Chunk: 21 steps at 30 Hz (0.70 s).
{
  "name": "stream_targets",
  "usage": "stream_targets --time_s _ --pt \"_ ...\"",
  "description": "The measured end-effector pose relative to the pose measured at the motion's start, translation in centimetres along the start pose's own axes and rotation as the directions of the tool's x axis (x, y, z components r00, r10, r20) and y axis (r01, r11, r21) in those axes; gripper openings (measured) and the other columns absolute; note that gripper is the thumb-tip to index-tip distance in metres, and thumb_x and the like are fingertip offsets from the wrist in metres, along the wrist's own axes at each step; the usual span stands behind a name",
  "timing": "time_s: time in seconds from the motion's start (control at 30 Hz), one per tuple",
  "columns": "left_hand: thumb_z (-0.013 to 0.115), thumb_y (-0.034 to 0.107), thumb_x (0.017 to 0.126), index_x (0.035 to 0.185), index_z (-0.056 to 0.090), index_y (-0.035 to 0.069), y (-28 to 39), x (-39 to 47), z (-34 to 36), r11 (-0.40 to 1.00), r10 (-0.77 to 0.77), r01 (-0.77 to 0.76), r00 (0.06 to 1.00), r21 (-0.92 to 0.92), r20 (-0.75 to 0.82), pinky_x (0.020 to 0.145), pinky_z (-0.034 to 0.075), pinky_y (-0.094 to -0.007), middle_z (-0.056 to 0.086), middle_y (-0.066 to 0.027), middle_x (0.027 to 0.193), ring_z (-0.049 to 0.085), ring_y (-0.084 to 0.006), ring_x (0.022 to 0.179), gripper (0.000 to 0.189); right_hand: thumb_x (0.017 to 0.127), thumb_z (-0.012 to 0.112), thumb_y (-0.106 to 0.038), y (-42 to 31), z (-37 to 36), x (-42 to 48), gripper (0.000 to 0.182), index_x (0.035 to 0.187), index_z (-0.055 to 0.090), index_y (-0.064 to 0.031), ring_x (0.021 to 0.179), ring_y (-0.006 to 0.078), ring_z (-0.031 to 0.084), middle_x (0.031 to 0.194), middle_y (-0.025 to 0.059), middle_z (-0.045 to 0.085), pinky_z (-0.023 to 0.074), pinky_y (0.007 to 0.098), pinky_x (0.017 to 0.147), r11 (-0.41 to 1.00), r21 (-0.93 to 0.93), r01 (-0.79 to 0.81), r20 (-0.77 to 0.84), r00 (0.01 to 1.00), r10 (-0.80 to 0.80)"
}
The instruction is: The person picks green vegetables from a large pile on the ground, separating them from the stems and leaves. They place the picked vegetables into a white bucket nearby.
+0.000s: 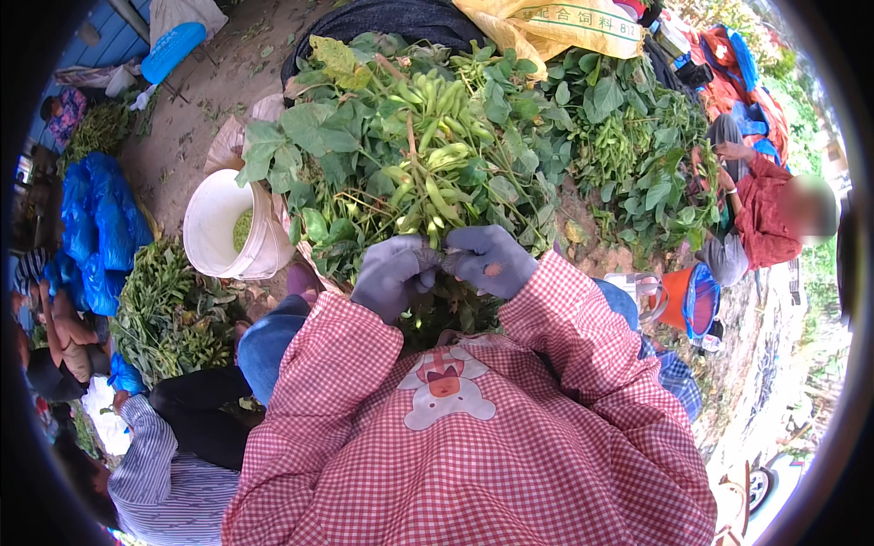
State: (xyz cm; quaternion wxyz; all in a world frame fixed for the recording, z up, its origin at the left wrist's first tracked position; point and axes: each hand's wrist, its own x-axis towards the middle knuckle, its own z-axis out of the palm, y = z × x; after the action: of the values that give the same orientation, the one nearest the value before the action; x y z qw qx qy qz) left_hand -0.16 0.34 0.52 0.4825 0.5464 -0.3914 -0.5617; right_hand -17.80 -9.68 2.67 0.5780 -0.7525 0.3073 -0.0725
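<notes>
Both hands wear grey gloves and meet in front of my chest at the lower end of a soybean plant stalk with green pods [437,157]. My left hand [392,273] has its fingers curled around the stem and pods. Close beside it, my right hand [488,263] pinches the same cluster, fingertips nearly touching the left ones. Leaves and pods hide part of what the fingertips grip. Beyond the hands lies a large heap of leafy soybean plants [328,130]. A white plastic bucket [198,225] with small green beans or pods inside stands left of the heap.
At right, a person in a red top [765,211] handles plants near an orange bucket [676,297]. Blue plastic bags [102,218] and another plant pile [171,314] are at left. A person in a striped shirt [184,484] sits lower left. A yellow woven sack [573,27] lies behind the heap.
</notes>
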Motion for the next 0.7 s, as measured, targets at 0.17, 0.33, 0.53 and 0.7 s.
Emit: stream_targets --time_s 0.17,0.33,0.53,0.7 --pt "0.056 0.014 0.092 0.083 0.061 0.001 1.6 0.1 1.0 0.992 0.069 -0.064 0.996 0.107 -0.049 0.058 0.046 -0.0284 0.059 -0.0049 0.074 0.055 -0.0139 0.060 0.016 0.082 0.058 -0.007 -0.3 -0.1 -0.3 0.019 0.099 0.062 0.0013 0.060 0.0123 0.056 0.072 0.0064 0.061 0.0455 0.0269 0.051 0.999 0.047 0.016 0.019 1.000 -0.017" --pt "0.055 0.015 0.091 0.091 0.059 0.002 -2.1 0.9 0.4 0.719 -0.232 0.217 0.970 -0.661 0.067 0.056 0.047 -0.0243 0.059 -0.0043 0.078 0.056 -0.0113 0.062 0.014 0.083 0.056 -0.009 -0.3 -1.9 -0.6 0.031 0.112 0.060 0.0012 0.067 0.0119 0.060 0.081 0.0067 0.063 0.0496 0.0256 0.052 0.974 0.199 -0.107 0.167 0.983 0.074" --pt "0.058 0.022 0.089 0.094 0.057 0.000 0.4 1.2 2.0 0.881 -0.241 0.179 0.966 -0.438 -0.090 0.048 0.037 -0.0227 0.055 -0.0015 0.071 0.047 -0.0086 0.054 0.022 0.084 0.058 -0.012 -1.7 -1.9 -0.5 0.032 0.114 0.061 -0.0017 0.066 0.0129 0.060 0.081 0.0080 0.063 0.0497 0.0260 0.052 0.962 0.150 -0.230 0.162 0.965 0.206" --pt "0.063 0.022 0.087 0.092 0.059 -0.001 1.4 2.1 2.0 0.930 -0.314 0.272 0.938 -0.248 -0.150 0.049 0.038 -0.0250 0.056 -0.0027 0.070 0.048 -0.0103 0.053 0.024 0.086 0.061 -0.017 -0.2 -2.7 -0.3 0.030 0.113 0.063 -0.0023 0.063 0.0128 0.058 0.080 0.0093 0.064 0.0479 0.0271 0.052 0.985 -0.081 -0.151 0.056 0.986 0.156"
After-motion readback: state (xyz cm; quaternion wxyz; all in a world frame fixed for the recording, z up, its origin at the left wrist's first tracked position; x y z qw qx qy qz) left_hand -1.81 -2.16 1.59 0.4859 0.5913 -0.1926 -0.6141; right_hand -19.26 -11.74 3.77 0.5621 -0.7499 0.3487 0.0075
